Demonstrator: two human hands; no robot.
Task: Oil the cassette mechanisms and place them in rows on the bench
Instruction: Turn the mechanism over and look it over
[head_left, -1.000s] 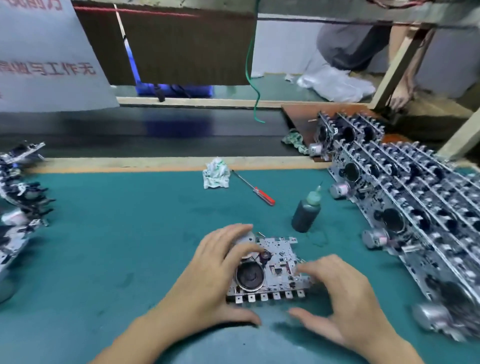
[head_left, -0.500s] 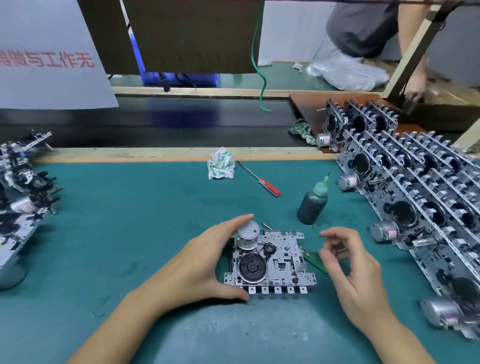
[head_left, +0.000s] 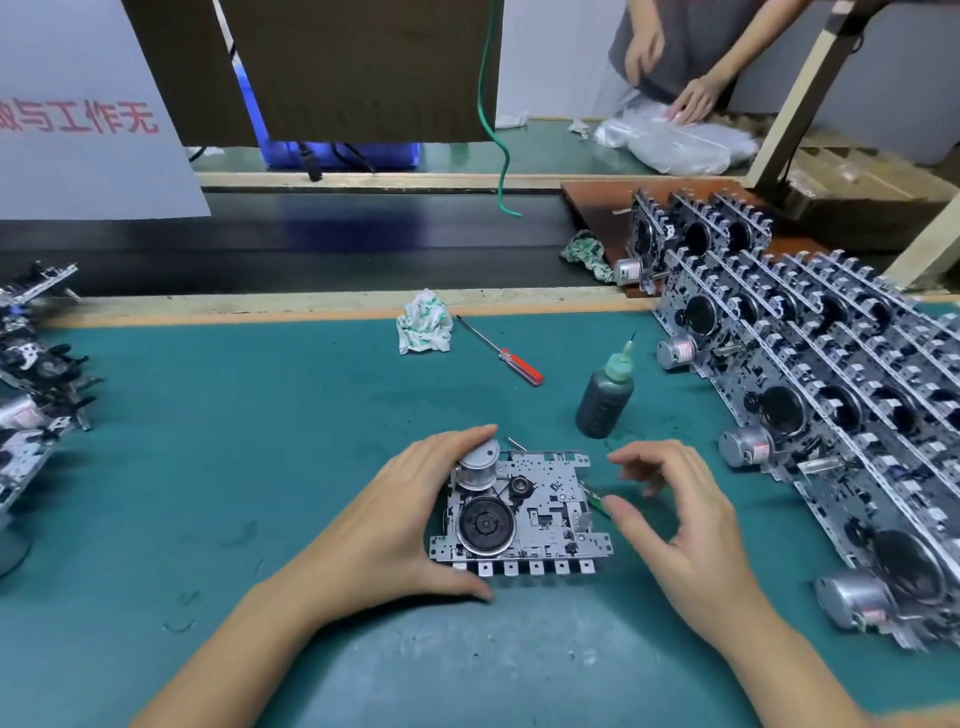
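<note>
One metal cassette mechanism (head_left: 540, 512) lies flat on the green mat, with its black flywheel and silver motor facing up. My left hand (head_left: 384, 530) grips its left side, fingers over the motor and thumb along the front edge. To the right of it my right hand (head_left: 680, 514) hovers with loosely curled fingers and holds nothing; its thumb tip is beside a small green item (head_left: 596, 502) on the mat. A dark oil bottle (head_left: 602, 402) with a green nozzle stands upright just behind the mechanism. Rows of mechanisms (head_left: 831, 389) stand on edge along the right.
A pile of mechanisms (head_left: 31, 395) sits at the left edge. A red-handled screwdriver (head_left: 506, 356) and a crumpled cloth (head_left: 423, 325) lie near the mat's far edge. A green cable (head_left: 498, 156) hangs down. Another person's hands (head_left: 691, 98) work on plastic bags at the back.
My right hand has come off the mechanism and moved up and to the right, fingers now apart. My left hand keeps its hold.
</note>
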